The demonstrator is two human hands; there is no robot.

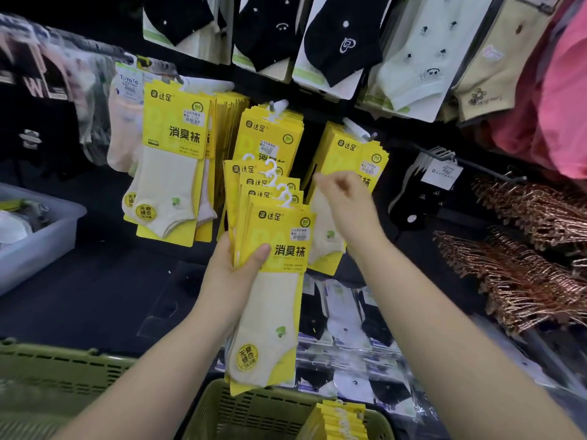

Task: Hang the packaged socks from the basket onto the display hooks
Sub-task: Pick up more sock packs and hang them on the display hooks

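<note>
yellow card packs of socks made up the fanned stack [276,246] in the left hand [232,268], thumb pressed across the front and fingers curled behind. that grip, i judged, kept each white hanger loop [282,193] stepped clear of the next, ready to be picked off singly. just above and right of the fanned stack the right hand [346,201] was raised, its fingers bent but blurred, so i could not tell whether they pinched anything. straight above the stack the middle hook [272,107] carried a thick bunch and showed only a little bare tip, so room there looked short. above and right of the stack the right hook [370,136] poked out past its cards — likely the easier entry. below the stack the green basket [222,414] held more packs [343,420], so plenty remained to hang. the stack's top edge overlapped the hung bunch in view, leaving little space to lift a loop.
</note>
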